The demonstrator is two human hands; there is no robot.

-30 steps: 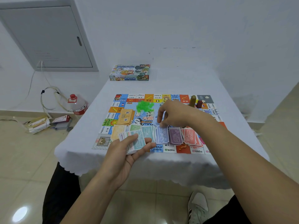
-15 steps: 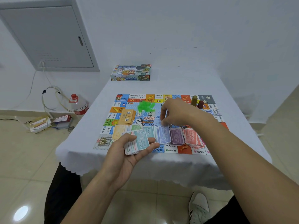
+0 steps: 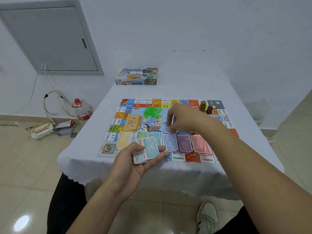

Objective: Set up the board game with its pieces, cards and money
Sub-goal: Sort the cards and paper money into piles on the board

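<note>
The colourful game board [image 3: 125, 103] lies on a white-clothed table. Along its near edge lie sorted money piles: yellow [image 3: 124, 141], green [image 3: 142, 134], blue [image 3: 170, 142], purple [image 3: 184, 143] and red [image 3: 200, 144]. My left hand [image 3: 133, 163] grips a stack of notes [image 3: 146, 152] with a teal note on top, just in front of the board. Over the board's middle, my right hand [image 3: 184, 118] pinches a pale blue note [image 3: 165, 128] above the blue pile. An orange card stack [image 3: 132, 123] and a heap of green pieces [image 3: 152, 111] sit on the board.
Two pawns, olive [image 3: 202, 105] and dark red [image 3: 209, 109], stand at the board's far right. The game box [image 3: 137, 76] sits at the table's far edge. On the floor to the left are a water bottle [image 3: 82, 109], cables and small boxes [image 3: 42, 130]. A shoe [image 3: 208, 217] shows below.
My right hand has lifted from the blue pile and drawn back toward the board's middle, with a pale blue note in its fingertips. The left hand and its stack have barely moved.
</note>
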